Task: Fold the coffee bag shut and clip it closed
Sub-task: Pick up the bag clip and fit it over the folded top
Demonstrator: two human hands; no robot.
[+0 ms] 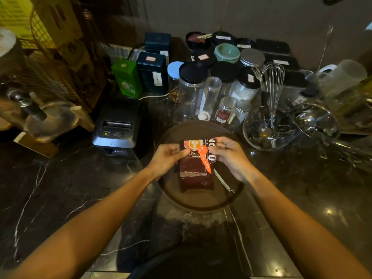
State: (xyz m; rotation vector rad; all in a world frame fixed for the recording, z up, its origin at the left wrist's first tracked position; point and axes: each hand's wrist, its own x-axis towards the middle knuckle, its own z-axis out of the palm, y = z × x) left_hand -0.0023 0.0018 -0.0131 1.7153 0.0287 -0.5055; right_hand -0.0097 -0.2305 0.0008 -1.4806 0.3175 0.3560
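A dark red coffee bag (194, 170) with an orange logo lies on a round brown tray (201, 200) in the middle of the counter. Its top part is bent over toward me. My left hand (171, 156) pinches the bag's upper left edge, and my right hand (229, 154) grips the upper right edge. An orange spoon-shaped piece (205, 158) lies slanted across the front of the bag, between my hands. A thin white clip stick (222, 181) rests on the tray just right of the bag, below my right wrist.
A black receipt printer (118, 127) stands left of the tray. Behind the tray crowd several jars and tins (193, 87). A glass bowl with a whisk (269, 127) and metal spoons sits at the right. The counter is dark marble (80, 198).
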